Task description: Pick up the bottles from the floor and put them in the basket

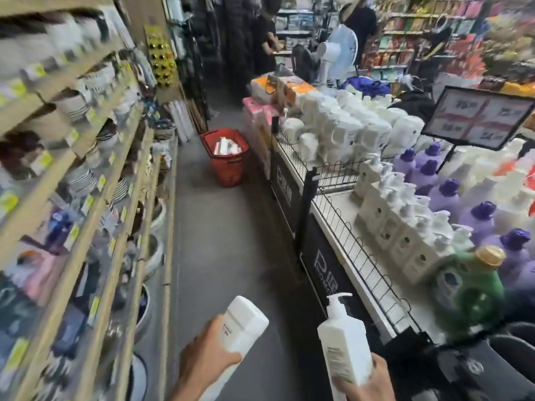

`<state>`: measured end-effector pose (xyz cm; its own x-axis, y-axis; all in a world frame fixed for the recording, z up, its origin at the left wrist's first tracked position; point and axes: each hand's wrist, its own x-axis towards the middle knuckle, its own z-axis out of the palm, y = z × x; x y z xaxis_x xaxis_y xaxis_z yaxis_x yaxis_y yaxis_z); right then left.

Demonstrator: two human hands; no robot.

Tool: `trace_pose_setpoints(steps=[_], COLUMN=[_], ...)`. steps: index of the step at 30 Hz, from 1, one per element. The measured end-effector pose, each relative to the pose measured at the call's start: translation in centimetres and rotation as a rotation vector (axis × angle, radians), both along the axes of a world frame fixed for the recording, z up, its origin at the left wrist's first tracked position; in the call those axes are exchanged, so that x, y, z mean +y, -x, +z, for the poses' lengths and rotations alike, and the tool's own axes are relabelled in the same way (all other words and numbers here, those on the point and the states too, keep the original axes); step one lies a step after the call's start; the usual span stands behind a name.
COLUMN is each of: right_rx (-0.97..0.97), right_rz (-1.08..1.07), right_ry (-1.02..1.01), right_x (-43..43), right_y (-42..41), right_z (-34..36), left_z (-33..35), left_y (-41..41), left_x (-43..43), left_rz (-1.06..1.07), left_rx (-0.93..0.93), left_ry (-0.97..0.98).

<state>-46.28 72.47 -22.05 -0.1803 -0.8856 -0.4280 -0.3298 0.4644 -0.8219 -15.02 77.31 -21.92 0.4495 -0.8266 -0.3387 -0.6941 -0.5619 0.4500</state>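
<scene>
Low in your view, your left hand [202, 369] wrapped round 1 capped bottle [243, 322], right hand [367, 383] gripping 1 pump bottle [343, 342], fingers curled beneath, red basket [228, 163] well ahead.

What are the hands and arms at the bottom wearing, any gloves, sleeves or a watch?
Both the left hand and right hand are bare: no gloves, no ring I can make out. The left forearm shows no sleeve or watch; the right wrist is cut off by the frame.
</scene>
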Motion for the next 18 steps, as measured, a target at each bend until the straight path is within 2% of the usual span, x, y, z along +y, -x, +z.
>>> trace_pose_setpoints(steps=[5, 18], right_rx=[0.100, 0.162], right_rz=[0.238, 0.412], right_ry=[-0.060, 0.118], right_x=[-8.4, -23.3], right_y=[-2.1, -15.4], right_z=[-0.5, -0.9], left_z=[-0.5, -0.9], left_y=[-2.9, -16.0], left_x=[-4.1, -13.5], left_rz=[0.107, 0.239], left_rx=[-0.021, -0.022], left_ry=[0.018, 0.070])
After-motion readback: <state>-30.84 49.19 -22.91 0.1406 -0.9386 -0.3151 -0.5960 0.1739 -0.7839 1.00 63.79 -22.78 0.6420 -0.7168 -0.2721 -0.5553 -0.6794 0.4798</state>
